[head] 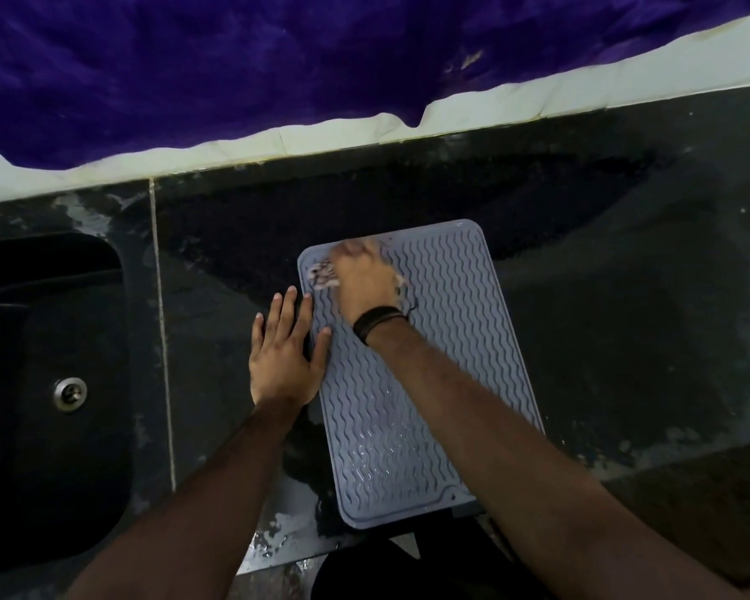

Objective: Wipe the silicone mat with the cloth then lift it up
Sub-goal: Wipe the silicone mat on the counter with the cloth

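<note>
A grey-blue silicone mat with wavy ridges lies lengthwise on the dark wet countertop. My right hand is at the mat's far left corner, blurred, pressing a small pale cloth onto it; bits of the cloth show at both sides of the hand. My left hand lies flat with fingers spread, half on the mat's left edge and half on the counter. The near part of the mat glistens with water.
A dark sink with a metal drain sits to the left. A purple fabric hangs over the white tiled wall behind the counter. The counter's front edge runs just below the mat's near end.
</note>
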A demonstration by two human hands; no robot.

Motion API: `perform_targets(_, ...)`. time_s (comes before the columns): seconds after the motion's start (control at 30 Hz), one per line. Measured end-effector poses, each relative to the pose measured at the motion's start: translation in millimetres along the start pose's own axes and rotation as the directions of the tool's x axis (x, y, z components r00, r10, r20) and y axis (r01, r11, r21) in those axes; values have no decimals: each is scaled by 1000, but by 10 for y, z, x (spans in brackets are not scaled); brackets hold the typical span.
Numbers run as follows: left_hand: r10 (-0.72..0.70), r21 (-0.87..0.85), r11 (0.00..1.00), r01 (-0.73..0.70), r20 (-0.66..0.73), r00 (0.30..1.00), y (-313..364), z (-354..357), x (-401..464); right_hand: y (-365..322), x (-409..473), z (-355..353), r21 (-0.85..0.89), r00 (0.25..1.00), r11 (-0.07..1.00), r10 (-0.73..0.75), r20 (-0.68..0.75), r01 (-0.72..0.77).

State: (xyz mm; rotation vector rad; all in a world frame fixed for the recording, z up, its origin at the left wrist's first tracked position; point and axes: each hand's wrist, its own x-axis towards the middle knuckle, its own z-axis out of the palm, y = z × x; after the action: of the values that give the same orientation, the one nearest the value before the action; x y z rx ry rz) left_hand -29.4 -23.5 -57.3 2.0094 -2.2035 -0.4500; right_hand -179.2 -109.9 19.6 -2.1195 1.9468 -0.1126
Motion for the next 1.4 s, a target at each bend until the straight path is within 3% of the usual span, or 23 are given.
perform_targets(0.07, -1, 3, 1000, 1, -2, 1000, 0, 0, -1, 22, 3, 11, -22, 997, 996, -81, 7, 81)
perform_targets(0.13, -2, -5, 1000, 2, 0, 1000, -6, 2, -3, 295, 19, -9, -5, 997, 998, -66, -50, 66)
perform_targets(0.37, 0, -26, 1000, -1, -19, 1000, -2, -7, -12, 1576, 13, -246, -9, 925, 948, 308, -224, -318)
perform_targets(0.5, 0, -20, 1000, 0, -12, 1000, 10, -22, -14, 1467, 67, -261, 24, 871, 893, 445, -207, -450)
perform_targets(0.63, -3, -2, 1000, 3, 12, 1000, 10, -32, -8, 646, 172, -112, 9, 930, 934, 357, -90, -357)
perform_targets(0.77, 2, 18, 1000, -2, 10, 1000, -6, -10, 5, -143, 90, 45, -42, 996, 995, 86, -37, -87)
perform_targets(0.9, 9, -8, 1000, -9, -10, 1000, -22, 3, 4, 87, 118, 38, 39, 997, 999, -5, -78, 8)
perform_targets(1.07, 1, -21, 1000, -1, -4, 1000, -30, 2, -12, 1181, 160, -161, 63, 977, 982, 183, -105, -177)
perform_targets(1.2, 2, -22, 1000, -1, 8, 1000, -13, -16, -9, 1777, 108, -275, 39, 895, 912, 407, -180, -407)
perform_targets(1.3, -2, -14, 1000, 2, 27, 1000, -5, -29, -5, 1761, 105, -285, 42, 843, 868, 491, -219, -495)
perform_targets(1.4, -7, -13, 1000, 7, 33, 999, 3, -49, -14, 1273, 145, -202, 50, 854, 883, 464, -238, -466)
